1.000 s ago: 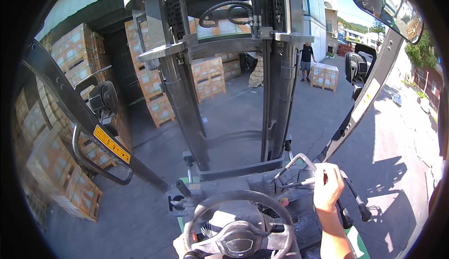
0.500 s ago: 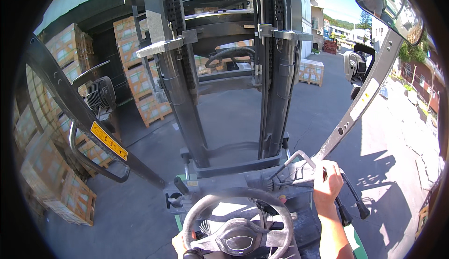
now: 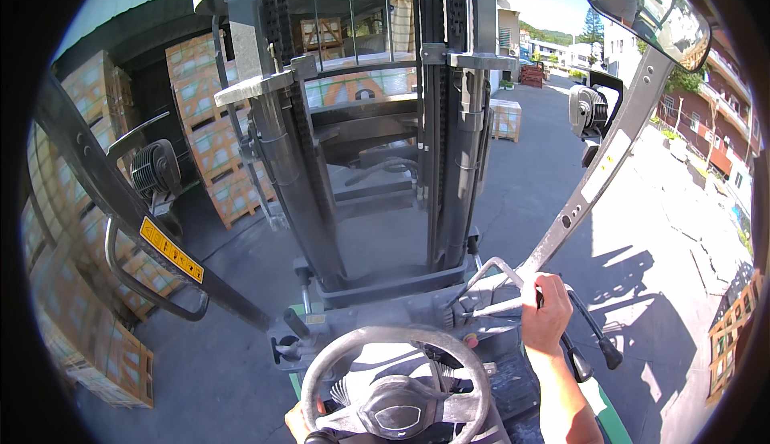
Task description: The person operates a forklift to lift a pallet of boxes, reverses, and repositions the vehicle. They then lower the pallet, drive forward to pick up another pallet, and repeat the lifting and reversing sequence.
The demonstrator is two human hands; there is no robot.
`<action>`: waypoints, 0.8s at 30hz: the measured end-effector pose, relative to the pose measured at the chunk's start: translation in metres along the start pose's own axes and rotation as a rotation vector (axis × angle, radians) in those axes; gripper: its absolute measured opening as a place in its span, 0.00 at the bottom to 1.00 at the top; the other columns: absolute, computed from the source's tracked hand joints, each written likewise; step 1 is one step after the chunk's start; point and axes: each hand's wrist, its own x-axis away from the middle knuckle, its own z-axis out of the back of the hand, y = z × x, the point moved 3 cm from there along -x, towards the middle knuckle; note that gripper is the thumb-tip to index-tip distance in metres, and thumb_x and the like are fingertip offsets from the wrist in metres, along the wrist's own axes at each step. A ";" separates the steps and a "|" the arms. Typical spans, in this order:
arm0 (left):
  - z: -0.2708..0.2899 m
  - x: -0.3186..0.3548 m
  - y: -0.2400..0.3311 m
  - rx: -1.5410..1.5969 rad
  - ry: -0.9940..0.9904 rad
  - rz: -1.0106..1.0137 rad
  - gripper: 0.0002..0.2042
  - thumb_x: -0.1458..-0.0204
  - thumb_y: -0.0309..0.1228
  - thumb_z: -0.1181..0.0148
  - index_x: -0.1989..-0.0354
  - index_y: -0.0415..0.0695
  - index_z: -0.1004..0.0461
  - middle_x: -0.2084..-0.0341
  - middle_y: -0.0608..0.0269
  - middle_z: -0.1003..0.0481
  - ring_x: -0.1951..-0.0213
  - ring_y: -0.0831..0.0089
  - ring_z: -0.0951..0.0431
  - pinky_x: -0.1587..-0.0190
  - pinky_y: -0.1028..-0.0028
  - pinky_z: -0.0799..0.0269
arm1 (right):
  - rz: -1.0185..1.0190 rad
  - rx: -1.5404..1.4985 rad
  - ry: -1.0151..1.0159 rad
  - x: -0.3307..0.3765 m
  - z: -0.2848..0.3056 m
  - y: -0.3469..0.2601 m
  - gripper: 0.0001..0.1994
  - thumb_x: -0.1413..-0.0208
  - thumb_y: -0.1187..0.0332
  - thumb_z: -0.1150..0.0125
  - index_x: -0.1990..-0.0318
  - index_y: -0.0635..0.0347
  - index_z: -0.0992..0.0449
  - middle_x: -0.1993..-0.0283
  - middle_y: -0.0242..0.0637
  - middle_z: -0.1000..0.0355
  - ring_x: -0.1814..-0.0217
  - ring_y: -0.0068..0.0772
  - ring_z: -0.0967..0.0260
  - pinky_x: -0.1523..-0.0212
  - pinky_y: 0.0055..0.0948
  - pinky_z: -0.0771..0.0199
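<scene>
Gripping a control lever [image 3: 525, 296] at the right of the dash, your right hand [image 3: 545, 320] stays clenched on it, same as before. Your left hand [image 3: 298, 421] sits on the steering wheel [image 3: 399, 388] rim, lower left; grip cannot be told. The view has swung right: box stacks [image 3: 212, 135] shifted left, the mast [image 3: 449, 107] now centred, and the lone pallet [image 3: 505, 117] nearer the middle.

My one view sits on the head, close above the steering wheel [image 3: 395, 380], looking forward and down past the mast [image 3: 449, 123] to the yard; edges bend toward the rim.
</scene>
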 end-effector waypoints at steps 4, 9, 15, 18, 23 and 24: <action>0.005 -0.001 -0.004 -0.012 -0.004 -0.004 0.23 0.38 0.39 0.37 0.83 0.35 0.30 0.91 0.57 0.34 0.86 0.72 0.33 0.81 0.60 0.40 | 0.009 -0.033 0.028 0.002 -0.001 -0.008 0.04 0.44 0.79 0.37 0.63 0.62 0.24 0.64 0.42 0.24 0.63 0.48 0.24 0.61 0.41 0.24; 0.014 -0.004 -0.010 -0.027 -0.012 -0.010 0.23 0.38 0.39 0.37 0.83 0.35 0.30 0.91 0.58 0.34 0.85 0.73 0.34 0.81 0.60 0.40 | 0.053 -0.019 0.030 0.006 0.001 -0.018 0.02 0.40 0.78 0.37 0.61 0.65 0.23 0.62 0.44 0.23 0.64 0.45 0.23 0.65 0.35 0.23; 0.023 -0.007 -0.017 -0.041 -0.030 -0.017 0.24 0.38 0.39 0.37 0.83 0.35 0.30 0.91 0.58 0.34 0.85 0.74 0.34 0.81 0.60 0.40 | -0.005 -0.008 0.014 0.011 0.004 -0.028 0.02 0.41 0.77 0.36 0.62 0.62 0.22 0.63 0.42 0.23 0.62 0.47 0.24 0.60 0.41 0.24; 0.029 -0.005 -0.022 -0.045 -0.034 -0.018 0.24 0.38 0.39 0.37 0.83 0.35 0.30 0.91 0.58 0.34 0.85 0.74 0.34 0.81 0.60 0.40 | -0.003 0.004 0.022 0.015 0.007 -0.033 0.02 0.42 0.77 0.36 0.62 0.62 0.22 0.63 0.42 0.23 0.62 0.47 0.24 0.60 0.41 0.24; 0.039 -0.010 -0.031 -0.049 -0.037 -0.009 0.24 0.38 0.39 0.37 0.83 0.35 0.30 0.91 0.58 0.34 0.85 0.75 0.34 0.81 0.60 0.41 | -0.038 -0.008 0.024 0.025 0.010 -0.042 0.02 0.44 0.79 0.36 0.64 0.64 0.22 0.63 0.43 0.23 0.62 0.47 0.24 0.60 0.40 0.23; 0.040 -0.010 -0.033 -0.047 -0.038 -0.010 0.24 0.38 0.39 0.37 0.83 0.35 0.30 0.91 0.58 0.34 0.85 0.75 0.34 0.81 0.60 0.41 | -0.031 0.009 0.032 0.027 0.012 -0.044 0.02 0.44 0.79 0.36 0.64 0.64 0.22 0.63 0.43 0.23 0.62 0.47 0.24 0.60 0.40 0.22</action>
